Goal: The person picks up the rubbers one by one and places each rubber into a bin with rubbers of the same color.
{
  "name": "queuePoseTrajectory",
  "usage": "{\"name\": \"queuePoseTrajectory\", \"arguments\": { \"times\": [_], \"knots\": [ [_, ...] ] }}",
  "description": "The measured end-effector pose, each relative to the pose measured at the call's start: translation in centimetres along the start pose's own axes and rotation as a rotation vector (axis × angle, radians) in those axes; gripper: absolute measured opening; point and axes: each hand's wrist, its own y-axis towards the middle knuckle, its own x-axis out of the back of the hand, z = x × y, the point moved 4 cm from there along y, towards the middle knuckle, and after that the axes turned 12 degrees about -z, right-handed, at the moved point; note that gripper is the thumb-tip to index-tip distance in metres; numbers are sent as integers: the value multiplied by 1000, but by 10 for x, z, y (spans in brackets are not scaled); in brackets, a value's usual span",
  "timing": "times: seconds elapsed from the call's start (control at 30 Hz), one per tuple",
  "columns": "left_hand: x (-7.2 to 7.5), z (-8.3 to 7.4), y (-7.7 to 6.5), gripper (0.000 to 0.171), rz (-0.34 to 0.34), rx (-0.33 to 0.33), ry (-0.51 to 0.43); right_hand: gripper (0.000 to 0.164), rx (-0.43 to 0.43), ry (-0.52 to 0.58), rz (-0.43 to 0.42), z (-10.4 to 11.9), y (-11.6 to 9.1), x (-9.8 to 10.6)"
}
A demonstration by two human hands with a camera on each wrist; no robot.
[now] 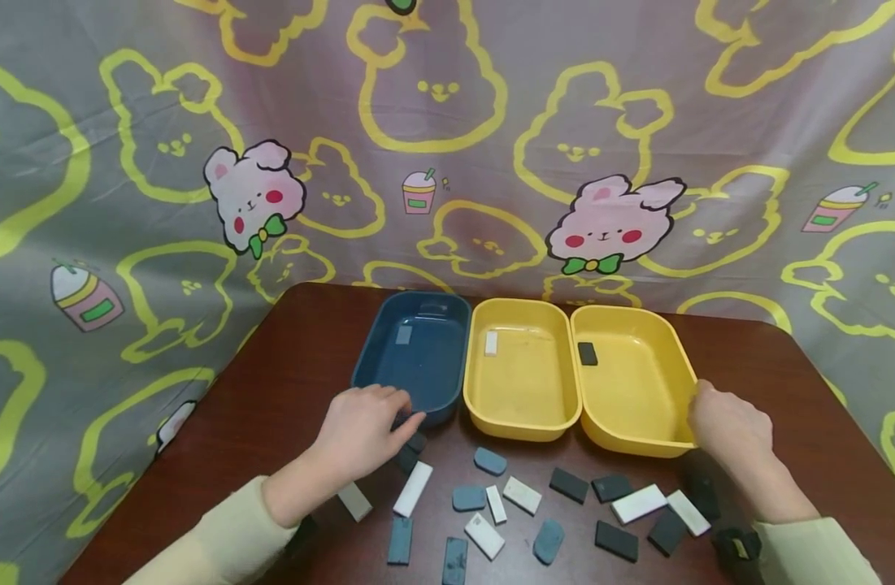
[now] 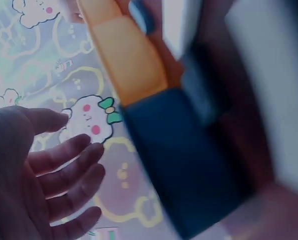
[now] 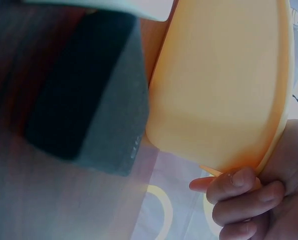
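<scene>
The right hand (image 1: 731, 418) grips a yellow bin (image 1: 633, 394), perhaps steadying it. Near the blue bin (image 1: 428, 370), the left hand (image 1: 362, 426) spreads loosely, empty.

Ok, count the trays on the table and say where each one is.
3. The blue tray stands at the left, one yellow tray in the middle, and the other yellow tray at the right, where the right hand touches its side. None appears hidden.

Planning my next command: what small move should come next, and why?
Probably move the empty left hand to the blue rounded block nearest the middle yellow plastic tray; the nearby blue plastic tray holds one bluish rectangular block, with room for more.
</scene>
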Motion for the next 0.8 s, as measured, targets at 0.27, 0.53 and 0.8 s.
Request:
{"name": "queuePoseTrajectory", "arguments": {
  "times": [0.27, 0.53, 0.8],
  "knots": [
    [-24, 7, -39, 25, 191, 138, 46, 23, 5, -6, -17, -1, -2, -1],
    [-38, 10, -50, 44, 300, 156, 30, 24, 12, -3, -9, -2, -2, -2],
    [-43, 8, -49, 43, 297, 94, 50, 24, 6, -7, -28, 0, -1, -1]
  ]
}}
